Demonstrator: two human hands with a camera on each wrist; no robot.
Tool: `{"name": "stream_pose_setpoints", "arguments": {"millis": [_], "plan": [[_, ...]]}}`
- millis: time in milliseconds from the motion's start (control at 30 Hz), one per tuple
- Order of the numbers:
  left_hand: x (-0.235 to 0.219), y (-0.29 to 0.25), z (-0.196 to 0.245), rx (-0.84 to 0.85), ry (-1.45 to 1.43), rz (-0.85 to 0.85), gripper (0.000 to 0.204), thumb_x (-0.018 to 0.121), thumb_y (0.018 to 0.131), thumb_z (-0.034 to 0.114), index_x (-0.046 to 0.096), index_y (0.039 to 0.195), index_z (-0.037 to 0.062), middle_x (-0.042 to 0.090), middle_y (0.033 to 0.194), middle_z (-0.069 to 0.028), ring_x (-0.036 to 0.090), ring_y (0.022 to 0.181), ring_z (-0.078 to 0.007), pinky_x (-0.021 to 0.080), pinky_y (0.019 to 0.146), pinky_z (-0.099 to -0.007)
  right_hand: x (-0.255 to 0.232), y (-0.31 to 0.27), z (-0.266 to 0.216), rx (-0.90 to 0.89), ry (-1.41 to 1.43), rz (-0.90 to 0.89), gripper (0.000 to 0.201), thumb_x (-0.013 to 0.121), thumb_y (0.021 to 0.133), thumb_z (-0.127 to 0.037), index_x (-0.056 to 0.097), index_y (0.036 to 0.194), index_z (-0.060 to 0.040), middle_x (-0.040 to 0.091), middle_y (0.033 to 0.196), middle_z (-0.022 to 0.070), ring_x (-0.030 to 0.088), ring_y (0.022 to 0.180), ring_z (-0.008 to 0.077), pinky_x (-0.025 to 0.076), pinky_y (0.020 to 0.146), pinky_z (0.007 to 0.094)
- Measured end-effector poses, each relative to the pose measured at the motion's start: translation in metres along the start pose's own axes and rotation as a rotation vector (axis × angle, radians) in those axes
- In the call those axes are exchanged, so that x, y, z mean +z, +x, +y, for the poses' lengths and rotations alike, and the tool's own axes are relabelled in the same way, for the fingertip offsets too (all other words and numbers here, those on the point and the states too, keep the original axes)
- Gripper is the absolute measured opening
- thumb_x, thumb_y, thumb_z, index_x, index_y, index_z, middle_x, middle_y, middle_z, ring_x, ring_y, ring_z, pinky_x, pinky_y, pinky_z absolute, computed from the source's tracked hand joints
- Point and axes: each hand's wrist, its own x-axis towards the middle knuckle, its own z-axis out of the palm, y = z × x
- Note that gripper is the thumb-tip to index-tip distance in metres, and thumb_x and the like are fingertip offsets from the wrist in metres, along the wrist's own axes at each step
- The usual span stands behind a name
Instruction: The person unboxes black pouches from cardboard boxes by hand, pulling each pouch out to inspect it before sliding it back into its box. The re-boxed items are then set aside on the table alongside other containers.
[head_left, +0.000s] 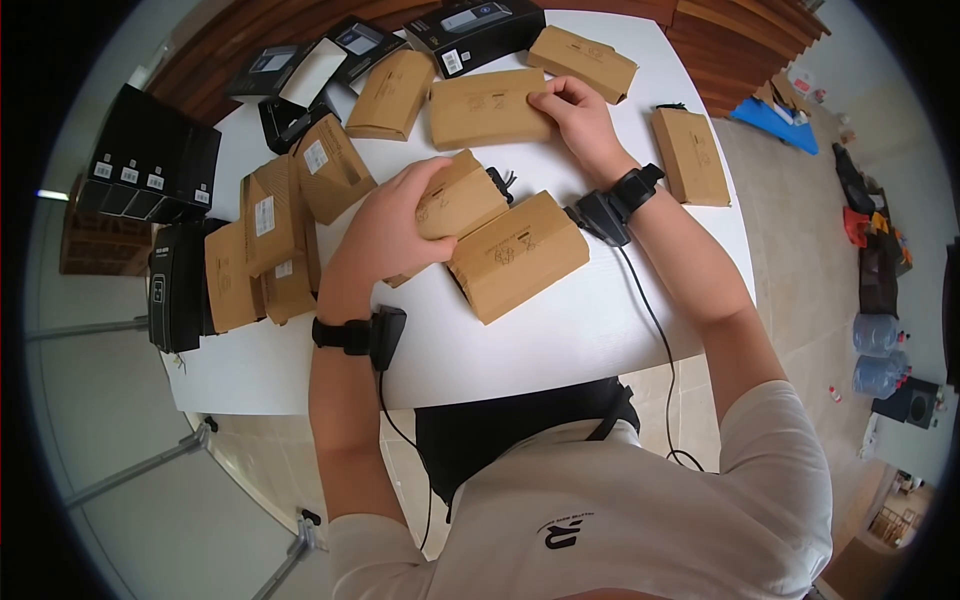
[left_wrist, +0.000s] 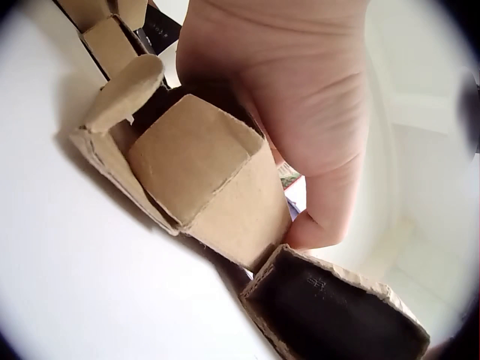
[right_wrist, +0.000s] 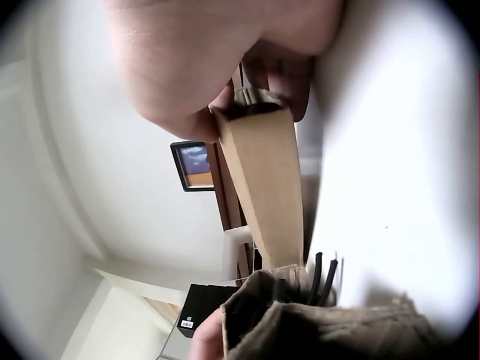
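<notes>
The left hand (head_left: pixel 385 220) grips a small brown cardboard box (head_left: pixel 460 196) from above, its thumb on the near side; black cord ends stick out of that box's right end. Against it lies another brown box (head_left: pixel 522 256), whose dark open end (left_wrist: pixel 337 311) shows in the left wrist view. The right hand (head_left: pixel 585 125) pinches the right end of a longer brown box (head_left: pixel 485 110) at the back middle. In the right wrist view, fingers and thumb hold that box (right_wrist: pixel 266 172) by its end.
Brown boxes stand at the left (head_left: pixel 228 275), back (head_left: pixel 392 95) and right (head_left: pixel 692 158). Black boxes (head_left: pixel 150 150) stand upright at the left edge, with more black packaging (head_left: pixel 475 30) at the back. Cables (head_left: pixel 650 310) hang from both wrist cameras over the near edge.
</notes>
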Motion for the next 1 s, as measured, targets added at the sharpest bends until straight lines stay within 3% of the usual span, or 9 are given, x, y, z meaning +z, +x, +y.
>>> {"name": "stream_pose_setpoints", "arguments": {"millis": [167, 233, 367, 467, 533, 600, 733, 900, 1000], "plan": [[-0.001, -0.001, -0.003, 0.021, 0.037, -0.001, 0.075, 0.076, 0.064, 0.017, 0.052, 0.134, 0.0081, 0.061, 0.128, -0.0149, 0.058, 0.117, -0.0332, 0.049, 0.099, -0.0393, 0.003, -0.005, 0.0, -0.036, -0.066, 0.012, 0.016, 0.071, 0.089, -0.009, 0.059, 0.1, -0.0044, 0.063, 0.092, 0.0016, 0.06, 0.088, 0.0095, 0.049, 0.077, 0.0245], [-0.001, -0.001, -0.006, 0.037, 0.03, -0.001, 0.074, 0.076, 0.064, 0.017, 0.053, 0.133, 0.008, 0.061, 0.129, -0.0147, 0.058, 0.117, -0.0331, 0.049, 0.099, -0.039, 0.0, -0.004, -0.002, -0.053, -0.099, -0.094, 0.025, 0.071, 0.087, -0.015, 0.06, 0.105, -0.0037, 0.064, 0.101, 0.0049, 0.06, 0.092, 0.0117, 0.05, 0.08, 0.0257], [-0.004, -0.002, -0.001, 0.02, 0.004, -0.025, 0.071, 0.076, 0.063, 0.017, 0.056, 0.131, 0.0081, 0.06, 0.131, -0.0143, 0.058, 0.118, -0.0329, 0.049, 0.099, -0.0387, -0.002, -0.009, -0.01, 0.009, -0.182, -0.117, 0.024, 0.069, 0.089, -0.017, 0.062, 0.108, -0.0035, 0.065, 0.104, 0.006, 0.06, 0.092, 0.0116, 0.05, 0.082, 0.0257], [-0.003, -0.001, -0.005, 0.106, 0.015, 0.025, 0.071, 0.076, 0.064, 0.017, 0.055, 0.132, 0.0071, 0.059, 0.132, -0.0141, 0.057, 0.119, -0.0326, 0.048, 0.1, -0.0387, 0.0, -0.017, -0.008, -0.107, -0.333, -0.005, 0.022, 0.067, 0.091, -0.017, 0.064, 0.107, -0.0034, 0.066, 0.102, 0.0044, 0.06, 0.091, 0.0105, 0.049, 0.08, 0.0248], [-0.004, -0.001, -0.003, 0.097, 0.027, 0.03, 0.073, 0.076, 0.064, 0.015, 0.054, 0.133, 0.0062, 0.057, 0.135, -0.0157, 0.056, 0.122, -0.0326, 0.047, 0.102, -0.0383, -0.004, -0.032, -0.01, -0.172, -0.313, -0.06, 0.016, 0.065, 0.092, -0.015, 0.066, 0.103, -0.0038, 0.067, 0.097, 0.0017, 0.059, 0.089, 0.0087, 0.048, 0.079, 0.0238], [-0.003, -0.001, -0.003, 0.086, 0.047, 0.047, 0.075, 0.077, 0.064, 0.012, 0.053, 0.134, 0.0053, 0.055, 0.137, -0.0173, 0.055, 0.125, -0.0326, 0.045, 0.105, -0.0379, -0.005, -0.055, -0.017, -0.034, -0.199, -0.184, 0.014, 0.063, 0.096, -0.017, 0.068, 0.1, -0.004, 0.067, 0.093, -0.0017, 0.058, 0.085, 0.0053, 0.046, 0.077, 0.0217], [0.004, 0.0, -0.003, 0.148, 0.024, 0.089, 0.077, 0.078, 0.066, 0.017, 0.051, 0.137, 0.0066, 0.052, 0.14, -0.017, 0.05, 0.129, -0.0333, 0.042, 0.108, -0.0393, 0.005, -0.08, -0.026, 0.166, -0.064, -0.35, 0.023, 0.062, 0.099, -0.013, 0.062, 0.119, -0.003, 0.064, 0.107, -0.0016, 0.057, 0.095, 0.0058, 0.048, 0.083, 0.0218], [0.009, 0.002, -0.004, 0.193, -0.019, 0.028, 0.077, 0.078, 0.067, 0.02, 0.051, 0.138, 0.007, 0.052, 0.14, -0.0166, 0.049, 0.13, -0.0335, 0.04, 0.11, -0.0406, 0.001, -0.081, -0.022, 0.057, -0.099, -0.424, 0.027, 0.061, 0.097, -0.007, 0.061, 0.124, -0.0021, 0.062, 0.111, -0.0007, 0.056, 0.1, 0.0084, 0.047, 0.087, 0.0249], [0.01, 0.001, -0.006, 0.167, -0.061, -0.064, 0.078, 0.078, 0.068, 0.024, 0.05, 0.139, 0.0073, 0.052, 0.141, -0.0156, 0.049, 0.13, -0.0334, 0.039, 0.11, -0.0407, -0.004, -0.079, -0.021, 0.079, -0.19, -0.492, 0.027, 0.067, 0.093, -0.006, 0.064, 0.119, -0.0037, 0.062, 0.098, -0.0016, 0.055, 0.085, 0.005, 0.048, 0.075, 0.0219]]}}
